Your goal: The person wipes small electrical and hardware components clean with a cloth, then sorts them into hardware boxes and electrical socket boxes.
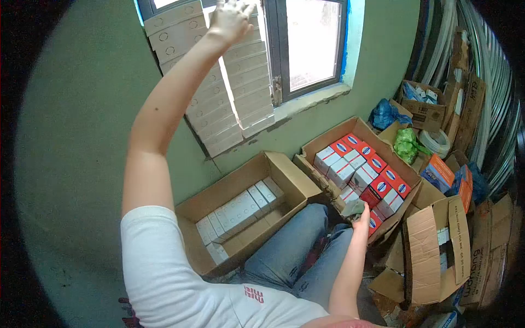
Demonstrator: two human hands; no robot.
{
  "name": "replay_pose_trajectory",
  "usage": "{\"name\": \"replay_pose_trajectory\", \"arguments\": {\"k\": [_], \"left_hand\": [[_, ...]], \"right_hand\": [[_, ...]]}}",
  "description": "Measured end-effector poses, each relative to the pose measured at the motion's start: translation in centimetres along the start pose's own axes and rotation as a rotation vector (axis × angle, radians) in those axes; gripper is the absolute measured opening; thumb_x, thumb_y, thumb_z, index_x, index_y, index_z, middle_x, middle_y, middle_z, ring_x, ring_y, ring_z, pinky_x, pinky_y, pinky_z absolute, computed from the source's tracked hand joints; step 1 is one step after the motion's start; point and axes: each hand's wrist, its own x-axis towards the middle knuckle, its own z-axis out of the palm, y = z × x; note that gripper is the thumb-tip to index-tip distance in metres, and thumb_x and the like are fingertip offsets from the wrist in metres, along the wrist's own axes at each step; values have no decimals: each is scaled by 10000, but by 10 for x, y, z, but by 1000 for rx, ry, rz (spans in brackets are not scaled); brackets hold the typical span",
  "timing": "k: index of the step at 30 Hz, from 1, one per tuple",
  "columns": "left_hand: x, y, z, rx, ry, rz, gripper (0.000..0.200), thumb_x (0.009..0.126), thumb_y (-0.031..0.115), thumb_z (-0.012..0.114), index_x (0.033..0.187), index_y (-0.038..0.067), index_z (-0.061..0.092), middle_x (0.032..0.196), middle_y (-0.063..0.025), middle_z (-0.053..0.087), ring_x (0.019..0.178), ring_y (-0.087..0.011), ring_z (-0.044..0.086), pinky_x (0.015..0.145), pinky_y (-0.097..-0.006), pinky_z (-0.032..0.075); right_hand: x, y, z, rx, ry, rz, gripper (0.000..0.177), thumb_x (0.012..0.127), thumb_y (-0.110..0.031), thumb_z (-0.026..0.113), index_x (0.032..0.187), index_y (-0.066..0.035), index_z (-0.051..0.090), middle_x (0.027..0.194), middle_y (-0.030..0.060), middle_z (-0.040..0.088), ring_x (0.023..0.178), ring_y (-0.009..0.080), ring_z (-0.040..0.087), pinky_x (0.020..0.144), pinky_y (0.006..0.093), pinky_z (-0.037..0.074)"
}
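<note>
My left hand (232,23) is raised to the top edge of the view, fingers stretched and partly cut off. It is in front of the window, over two tall columns of white boxes with round marks (202,87). Low on the right, my right hand (361,217) is closed on a small grey-green piece (354,208), whose kind I cannot tell. That hand is at the near side of an open carton (314,143) filled with red-and-white small boxes (377,163). Left of it, another open carton (287,169) holds a row of white pieces with round marks (235,216).
The window (311,44) has a rough sill (311,101). At right are a torn carton (424,257), a green plastic bag (407,145), a blue bag (387,113), a small carton (426,113) and coils of pale tubing (481,60). My bent legs (295,246) are beside the cartons.
</note>
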Motion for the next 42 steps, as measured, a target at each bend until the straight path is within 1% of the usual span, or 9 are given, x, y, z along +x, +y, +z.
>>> {"name": "replay_pose_trajectory", "arguments": {"k": [6,13,17,19,24,29,30,33,42], "left_hand": [[3,24,9,111,-299,-39,824,915,664,219,1505,139,-14,1584,-7,-8,1451,-219,-52,1154,-488,22],[-49,44,17,124,-95,12,821,924,580,361,1503,80,63,1580,-88,-16,1453,-254,-12,1161,-479,34],[-160,79,33,-242,255,500,302,796,326,663,1040,149,652,1258,-47,564,1312,-228,393,1028,-410,371],[-209,108,37,-555,546,503,236,833,196,606,1065,156,629,1091,-57,656,949,-236,659,776,-366,556],[-426,196,107,-1179,-319,688,81,789,148,572,769,70,559,765,-124,614,728,-296,638,576,-442,500],[-657,197,161,-640,-1281,933,439,882,487,488,784,138,736,821,-118,676,840,-285,628,842,-416,448],[-674,189,157,-679,-1105,935,482,878,525,474,796,133,741,831,-122,678,855,-295,624,877,-418,429],[-698,181,149,-763,-887,989,581,864,611,448,829,117,751,870,-133,683,892,-324,610,974,-422,365],[-566,192,171,-1028,-1788,619,745,762,714,542,1018,30,688,997,-159,679,911,-296,640,772,-409,517]], "right_hand": [[-12,-6,8,-35,37,24,355,919,-422,474,1028,-135,652,1047,42,671,977,255,628,864,434,493],[-5,-10,-1,13,-51,12,357,925,-401,471,1038,-112,647,1045,45,667,974,252,627,876,456,489],[-26,-19,11,-4,-11,48,247,875,-296,591,1038,-114,631,1022,41,663,932,218,618,840,404,481],[-12,-16,1,24,72,15,199,829,-192,649,1004,-103,619,998,39,656,929,197,603,817,372,472],[-15,-17,4,-41,42,64,208,837,-171,621,1031,-96,614,1009,42,647,958,197,594,851,390,459],[-38,-20,27,-16,145,71,270,854,-232,608,1092,-104,608,1083,61,611,990,230,587,866,401,462],[-33,-19,21,17,180,80,298,859,-261,607,1113,-105,602,1106,72,591,1015,240,576,867,402,470],[-40,-21,24,-10,124,101,305,862,-285,607,1118,-119,602,1110,77,599,1030,234,571,864,407,476],[-47,-8,20,-230,8,-59,256,809,-46,656,1055,-93,603,1027,48,641,933,190,616,780,342,500]]}}
